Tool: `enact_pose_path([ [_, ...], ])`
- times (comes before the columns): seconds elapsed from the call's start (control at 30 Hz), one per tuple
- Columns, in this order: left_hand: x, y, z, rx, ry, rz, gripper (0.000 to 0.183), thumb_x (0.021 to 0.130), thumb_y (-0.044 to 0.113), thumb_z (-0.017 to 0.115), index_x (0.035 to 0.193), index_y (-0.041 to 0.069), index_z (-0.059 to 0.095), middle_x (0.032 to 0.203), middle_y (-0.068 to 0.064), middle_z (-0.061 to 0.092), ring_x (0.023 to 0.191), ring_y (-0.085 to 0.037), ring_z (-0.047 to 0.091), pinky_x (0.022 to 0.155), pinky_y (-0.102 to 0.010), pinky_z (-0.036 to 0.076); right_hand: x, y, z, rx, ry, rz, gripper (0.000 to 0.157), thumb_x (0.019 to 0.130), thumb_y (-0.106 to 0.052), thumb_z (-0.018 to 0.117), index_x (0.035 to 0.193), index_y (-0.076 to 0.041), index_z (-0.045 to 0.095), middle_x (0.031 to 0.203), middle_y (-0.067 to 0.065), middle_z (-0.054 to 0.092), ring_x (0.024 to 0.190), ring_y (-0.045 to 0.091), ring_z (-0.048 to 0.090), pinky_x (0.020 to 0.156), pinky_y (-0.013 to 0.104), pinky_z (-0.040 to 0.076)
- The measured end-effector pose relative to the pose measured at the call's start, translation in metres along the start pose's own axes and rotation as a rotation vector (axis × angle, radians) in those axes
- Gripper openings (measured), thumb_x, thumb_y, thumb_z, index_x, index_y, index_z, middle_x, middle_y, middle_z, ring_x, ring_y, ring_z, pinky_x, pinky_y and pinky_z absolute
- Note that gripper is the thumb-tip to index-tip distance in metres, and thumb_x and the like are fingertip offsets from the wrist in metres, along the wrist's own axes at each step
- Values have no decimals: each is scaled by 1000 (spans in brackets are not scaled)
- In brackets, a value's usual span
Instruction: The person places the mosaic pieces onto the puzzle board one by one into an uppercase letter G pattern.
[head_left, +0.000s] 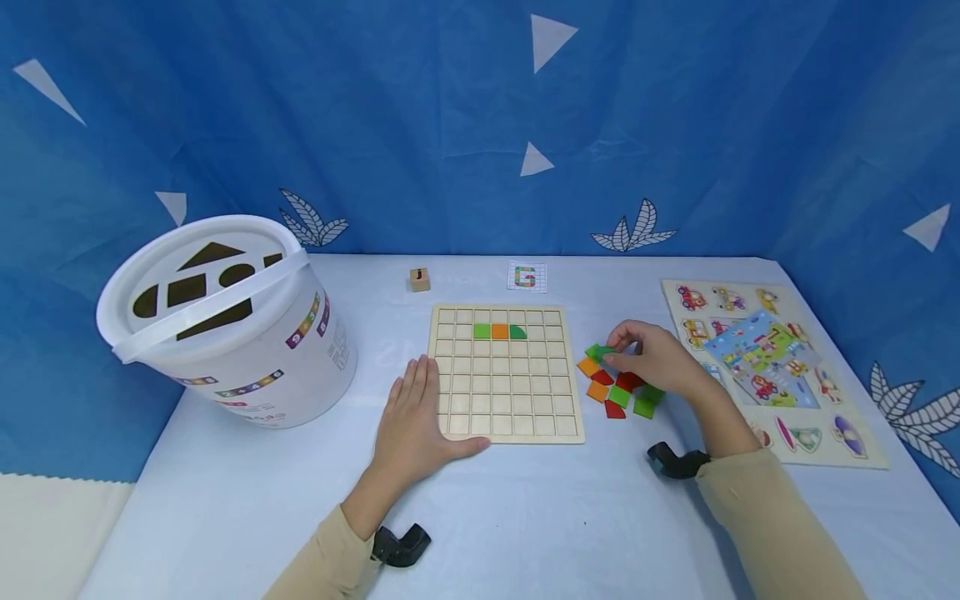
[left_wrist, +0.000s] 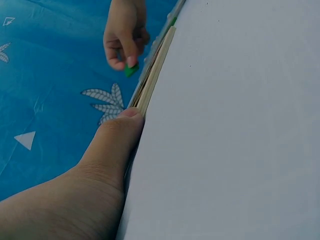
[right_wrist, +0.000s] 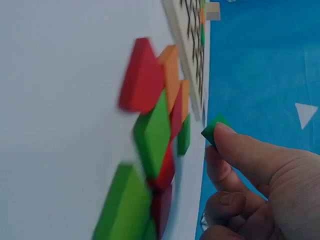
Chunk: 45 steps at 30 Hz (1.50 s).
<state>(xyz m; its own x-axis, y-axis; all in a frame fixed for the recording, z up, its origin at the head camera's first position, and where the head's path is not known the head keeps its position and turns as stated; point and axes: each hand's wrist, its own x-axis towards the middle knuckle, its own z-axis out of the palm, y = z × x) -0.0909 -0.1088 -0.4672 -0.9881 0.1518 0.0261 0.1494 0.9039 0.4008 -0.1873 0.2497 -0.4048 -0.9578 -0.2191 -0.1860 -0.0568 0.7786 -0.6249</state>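
Head view: pinching a dark green piece [right_wrist: 210,133] between thumb and fingers with the right grip [head_left: 654,354], raised just above loose pieces [head_left: 619,396] of red, orange and green on the pale surface [head_left: 547,525], to the right of a wooden grid board [head_left: 525,427]. Laying the left grip [head_left: 416,425] along that board's left side, uncurled, with fingers straight and side by side and thumb spread to the near edge. In left wrist view, showing the thumb tip touching the edge. Set in the second row from the far side: light green square [head_left: 482,332], orange square [head_left: 499,332], green quarter-round [head_left: 517,332]. Beyond the grid, showing a small card [head_left: 527,277] with a G-shaped pattern, and left of it a wooden cube [head_left: 419,284]. At far left, a white bucket [head_left: 315,358]; at far right, a picture board [head_left: 832,457] partly covered by a colourful sheet [head_left: 768,358].
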Motion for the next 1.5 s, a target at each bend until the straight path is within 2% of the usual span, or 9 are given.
enact_pose_path([
  [0.23, 0, -1, -1, -4, 1, 0, 141, 61, 91, 61, 158, 1, 13, 167, -15, 11, 156, -30, 6, 125, -50, 13, 29, -36, 21, 51, 5, -75, 18, 92, -22, 71, 106, -14, 63, 103, 7, 64, 84, 25, 50, 70, 30, 45],
  [0.47, 0, -1, -1, 10, 4, 0, 142, 61, 93, 59, 158, 0, 12, 167, -15, 11, 156, -29, 6, 126, -49, 13, 57, -79, 56, 120, -48, -169, 13, 95, -20, 67, 107, -14, 64, 104, 5, 64, 73, 23, 51, 64, 33, 46],
  [0.7, 0, 0, 0, 17, 4, 5, 143, 61, 94, 57, 158, 1, 10, 167, -15, 10, 156, -29, 5, 126, -48, 11, 77, -112, 88, 132, -48, -236, 10, 95, -19, 67, 104, -16, 63, 102, 2, 65, 93, 19, 60, 79, 34, 49],
  [0.8, -1, -1, 0, 19, 9, 8, 142, 61, 94, 56, 158, 1, 11, 167, -15, 11, 156, -28, 6, 126, -48, 11, 82, -123, 99, 117, -51, -246, 9, 95, -18, 68, 103, -15, 64, 100, 1, 66, 94, 19, 61, 80, 35, 50],
  [1.07, 0, -2, 1, 13, 16, 14, 142, 61, 95, 56, 158, 1, 11, 167, -15, 12, 156, -28, 7, 126, -48, 12, 89, -138, 115, -4, -19, -238, 7, 96, -21, 67, 102, -19, 64, 98, -3, 66, 92, 15, 61, 85, 33, 51],
  [1.23, -1, -1, 0, 20, 4, 9, 142, 62, 94, 56, 158, 1, 10, 167, -14, 10, 156, -27, 6, 126, -48, 12, 89, -140, 116, -48, -3, -241, 8, 95, -21, 67, 103, -19, 67, 101, -2, 64, 95, 16, 60, 87, 35, 52],
  [1.5, -1, 0, -1, 19, 24, 18, 140, 62, 90, 61, 157, -1, 14, 166, -16, 14, 156, -31, 10, 125, -49, 15, 89, -142, 115, -97, -15, -234, 15, 95, -22, 68, 108, -16, 72, 106, -1, 62, 97, 17, 60, 89, 34, 52],
])
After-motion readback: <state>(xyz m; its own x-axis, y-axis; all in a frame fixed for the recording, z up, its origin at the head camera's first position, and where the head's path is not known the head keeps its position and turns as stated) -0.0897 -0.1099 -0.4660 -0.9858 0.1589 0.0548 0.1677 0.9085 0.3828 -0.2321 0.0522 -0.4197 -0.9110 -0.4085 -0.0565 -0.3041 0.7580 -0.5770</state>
